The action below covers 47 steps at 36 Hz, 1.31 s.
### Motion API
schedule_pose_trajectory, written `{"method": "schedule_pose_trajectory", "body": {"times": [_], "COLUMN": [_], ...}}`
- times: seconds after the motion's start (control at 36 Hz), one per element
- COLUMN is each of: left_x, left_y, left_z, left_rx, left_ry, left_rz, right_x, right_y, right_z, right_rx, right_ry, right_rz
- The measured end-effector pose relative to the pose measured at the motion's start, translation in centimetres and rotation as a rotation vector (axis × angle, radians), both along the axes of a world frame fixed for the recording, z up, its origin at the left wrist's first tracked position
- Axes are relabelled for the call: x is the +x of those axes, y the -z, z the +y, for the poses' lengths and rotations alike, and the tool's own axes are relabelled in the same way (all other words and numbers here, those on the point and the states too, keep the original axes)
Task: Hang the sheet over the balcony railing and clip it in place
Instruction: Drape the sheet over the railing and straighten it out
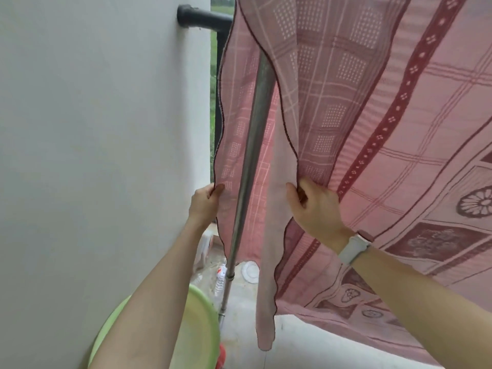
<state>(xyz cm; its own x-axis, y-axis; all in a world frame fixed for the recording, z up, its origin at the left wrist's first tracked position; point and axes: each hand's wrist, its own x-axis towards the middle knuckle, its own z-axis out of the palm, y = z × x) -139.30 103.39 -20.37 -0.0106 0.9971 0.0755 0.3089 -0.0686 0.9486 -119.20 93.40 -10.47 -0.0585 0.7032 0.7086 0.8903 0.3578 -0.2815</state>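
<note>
White wall (93,129) left; pink sheet (386,129) draped; green basin (197,328) below.

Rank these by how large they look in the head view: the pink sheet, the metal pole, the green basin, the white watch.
1. pink sheet
2. metal pole
3. green basin, partly hidden by the arm, so its place against the pole is unsure
4. white watch

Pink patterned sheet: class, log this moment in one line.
pink patterned sheet draped | left hand pinches edge | right hand grips edge

Thin woven cloth sheet (372,115); smooth metal pole (253,145); glossy plastic basin (198,339).
</note>
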Motion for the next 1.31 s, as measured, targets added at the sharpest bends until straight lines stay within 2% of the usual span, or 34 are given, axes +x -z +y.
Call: {"method": "schedule_pose_trajectory", "body": {"times": [0.25,0.31,0.39,0.5,0.56,0.69,0.81,0.89,1.03,1.19,1.31], "left_x": [-2.3,-2.5,-2.6,-2.4,-2.3,-1.8,-2.1,-3.3,-4.2,-2.8,-0.9], "left_y": [7.1,7.1,5.1,-0.6,-3.6,-9.3,-11.9,-12.2,-12.4,-17.6,-21.8], "left_z": [-2.0,-2.3,-2.1,-1.9,-1.6,-0.8,-0.2,0.3,-0.5,-2.1,-3.0], "left_rx": [-0.270,-0.292,-0.281,-0.190,-0.109,0.122,0.248,0.231,0.167,0.237,0.384], "left_ry": [-0.007,0.019,0.121,0.173,0.147,0.118,0.074,0.037,0.154,0.273,0.272], "left_rz": [0.322,0.337,0.230,-0.179,-0.303,-0.335,-0.351,-0.324,-0.234,-0.346,-0.363], "right_x": [-3.5,-3.5,-3.3,-3.3,-3.5,-4.6,-5.7,-6.1,-6.5,-6.1,-5.5], "right_y": [-2.5,-2.7,-2.8,-2.4,-2.2,-1.6,-0.1,1.0,0.8,-2.4,-5.4], "right_z": [0.4,0.4,0.5,0.7,0.8,1.2,1.6,1.6,1.8,2.3,2.6], "right_rx": [0.037,0.001,-0.035,-0.029,-0.023,0.010,-0.066,-0.135,-0.259,-0.113,-0.014], "right_ry": [-0.168,-0.193,-0.197,-0.157,-0.149,-0.186,-0.202,-0.203,-0.241,-0.308,-0.316], "right_rz": [-0.045,-0.047,-0.039,-0.050,-0.057,-0.137,-0.187,-0.144,-0.121,-0.109,-0.124]}}
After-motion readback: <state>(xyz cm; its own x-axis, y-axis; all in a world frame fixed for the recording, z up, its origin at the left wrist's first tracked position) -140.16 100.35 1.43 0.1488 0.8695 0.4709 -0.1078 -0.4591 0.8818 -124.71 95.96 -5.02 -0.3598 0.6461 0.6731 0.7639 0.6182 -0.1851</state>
